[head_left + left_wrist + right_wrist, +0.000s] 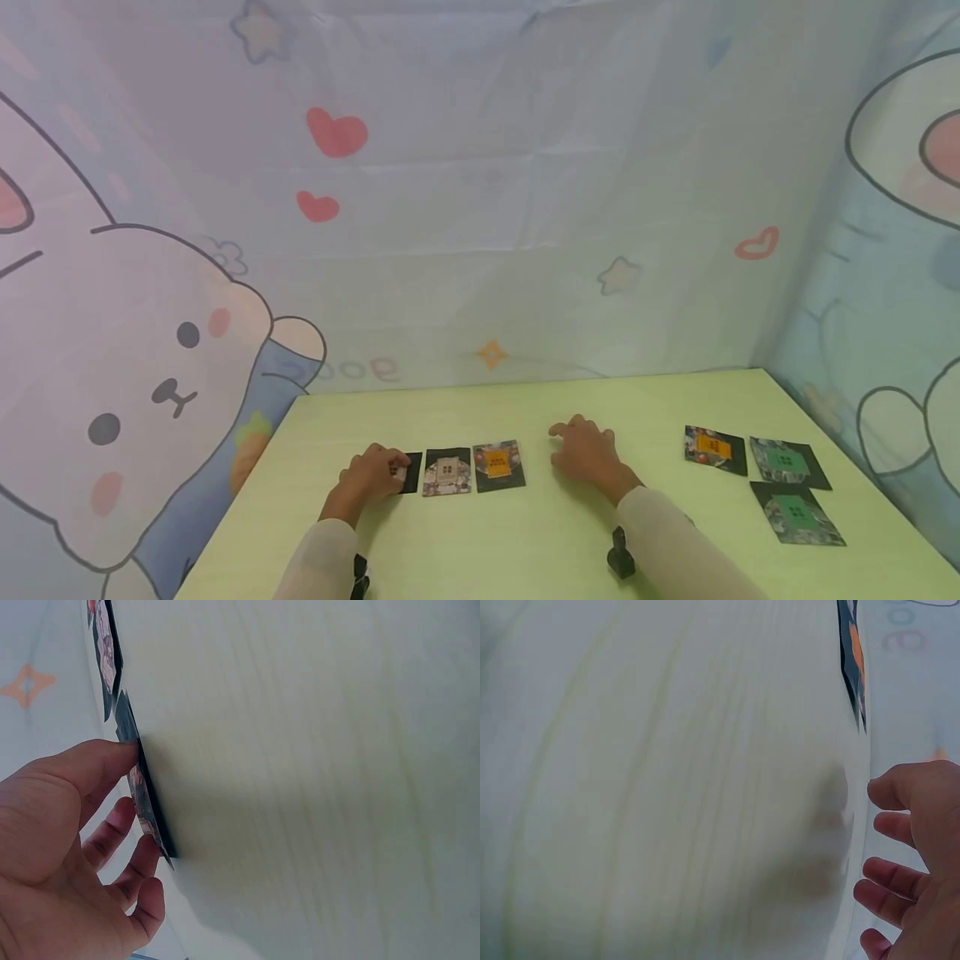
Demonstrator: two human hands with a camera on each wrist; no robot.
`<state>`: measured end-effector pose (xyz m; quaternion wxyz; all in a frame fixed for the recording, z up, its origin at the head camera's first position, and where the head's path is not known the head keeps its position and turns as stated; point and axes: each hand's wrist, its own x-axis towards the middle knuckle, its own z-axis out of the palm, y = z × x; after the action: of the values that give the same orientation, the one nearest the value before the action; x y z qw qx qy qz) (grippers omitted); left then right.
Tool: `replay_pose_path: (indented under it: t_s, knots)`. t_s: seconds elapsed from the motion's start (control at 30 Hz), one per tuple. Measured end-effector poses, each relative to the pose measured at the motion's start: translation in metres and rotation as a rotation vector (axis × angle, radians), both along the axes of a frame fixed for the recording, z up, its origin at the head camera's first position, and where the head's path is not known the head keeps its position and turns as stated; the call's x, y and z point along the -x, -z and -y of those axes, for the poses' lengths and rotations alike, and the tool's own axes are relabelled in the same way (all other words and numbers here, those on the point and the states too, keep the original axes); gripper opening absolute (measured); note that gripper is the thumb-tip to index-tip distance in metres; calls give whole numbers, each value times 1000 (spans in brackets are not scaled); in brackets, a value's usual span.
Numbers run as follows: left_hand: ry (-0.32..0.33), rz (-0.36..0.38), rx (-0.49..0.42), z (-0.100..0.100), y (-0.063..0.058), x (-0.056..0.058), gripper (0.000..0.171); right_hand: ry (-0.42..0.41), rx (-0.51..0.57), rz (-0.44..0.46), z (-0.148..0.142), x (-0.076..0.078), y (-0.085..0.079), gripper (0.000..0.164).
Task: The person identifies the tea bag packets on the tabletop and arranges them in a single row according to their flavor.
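Observation:
My left hand [371, 473] is at the left end of a row of small flat packets. It holds the leftmost dark packet [411, 473], partly hidden under the fingers. In the left wrist view the thumb and curled fingers lie against this packet [142, 791], close over the table. Beside it are a packet with a pale label [447, 472] and one with an orange label [498, 465]. My right hand [588, 454] hovers over the table to the right of the row, holding nothing, its fingers spread and loosely bent.
On the right of the pale yellow-green table [480, 542] lie another orange-labelled packet [715, 450] and two green-labelled packets, one farther back [790, 463] and one nearer [798, 513]. A cartoon-printed cloth [525, 208] stands behind the table and along its sides.

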<state>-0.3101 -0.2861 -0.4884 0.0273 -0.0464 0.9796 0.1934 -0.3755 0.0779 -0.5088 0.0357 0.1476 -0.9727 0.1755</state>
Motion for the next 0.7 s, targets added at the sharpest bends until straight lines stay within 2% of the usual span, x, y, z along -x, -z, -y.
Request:
replay_pose_path:
  t_s: [0.33, 0.7]
  knots:
    - [1, 3, 8, 0, 3, 0, 25, 41, -26, 29, -48, -2, -1, 46]
    - [18, 8, 25, 1, -1, 1, 26, 102, -34, 58, -98, 9, -10, 48]
